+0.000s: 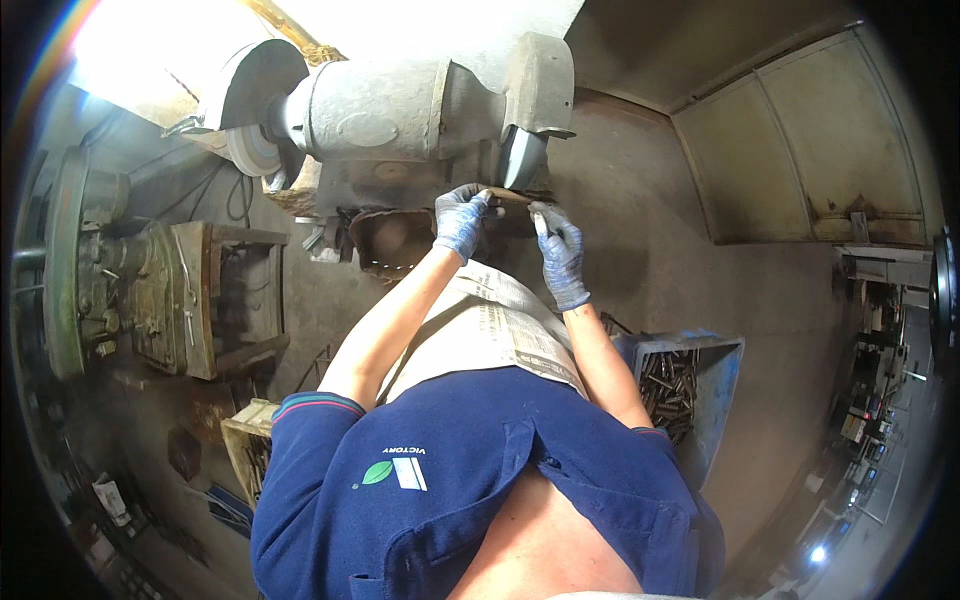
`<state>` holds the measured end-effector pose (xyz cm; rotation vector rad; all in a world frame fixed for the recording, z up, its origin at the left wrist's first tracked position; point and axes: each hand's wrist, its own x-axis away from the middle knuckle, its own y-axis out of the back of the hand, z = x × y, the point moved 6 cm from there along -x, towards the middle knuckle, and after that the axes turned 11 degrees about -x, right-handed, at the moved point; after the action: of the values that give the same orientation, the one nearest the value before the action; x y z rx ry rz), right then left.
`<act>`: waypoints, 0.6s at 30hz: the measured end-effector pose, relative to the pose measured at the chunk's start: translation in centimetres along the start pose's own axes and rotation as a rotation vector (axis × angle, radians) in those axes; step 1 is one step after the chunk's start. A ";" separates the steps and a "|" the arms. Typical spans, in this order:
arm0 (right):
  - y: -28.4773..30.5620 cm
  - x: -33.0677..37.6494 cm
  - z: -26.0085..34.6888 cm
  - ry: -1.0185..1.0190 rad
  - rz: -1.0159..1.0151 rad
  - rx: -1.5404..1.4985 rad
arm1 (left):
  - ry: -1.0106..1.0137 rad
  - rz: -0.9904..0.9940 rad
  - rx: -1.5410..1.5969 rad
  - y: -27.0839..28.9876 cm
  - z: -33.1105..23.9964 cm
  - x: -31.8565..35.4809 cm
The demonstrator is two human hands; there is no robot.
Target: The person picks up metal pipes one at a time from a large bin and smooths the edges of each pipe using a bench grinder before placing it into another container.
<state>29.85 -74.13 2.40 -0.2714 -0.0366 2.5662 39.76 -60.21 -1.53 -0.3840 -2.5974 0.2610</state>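
A large grey bench grinder [400,110] stands ahead of me with a wheel at each end. Both my hands wear blue gloves. My left hand [460,220] and my right hand [560,252] together hold a small metal rod [515,198] against the right grinding wheel [522,158]. The left fingers pinch the rod near the wheel; the right hand grips its other end, just below and to the right. A pale apron covers my lap under my forearms.
A blue bin [722,372] full of metal rods sits at my right. A wooden crate [248,440] with more parts stands lower left. A green machine [110,280] is at the left. A rusty bucket [390,240] sits under the grinder. Concrete floor lies to the right.
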 end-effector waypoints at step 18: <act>2.3 -0.1 -3.3 -0.157 -0.021 -0.082 | -0.032 0.075 -0.108 -1.6 0.4 -1.0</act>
<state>29.42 -76.23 -0.95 -0.0990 -0.2019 2.5627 40.00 -62.08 -1.94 -0.5202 -2.6384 0.1544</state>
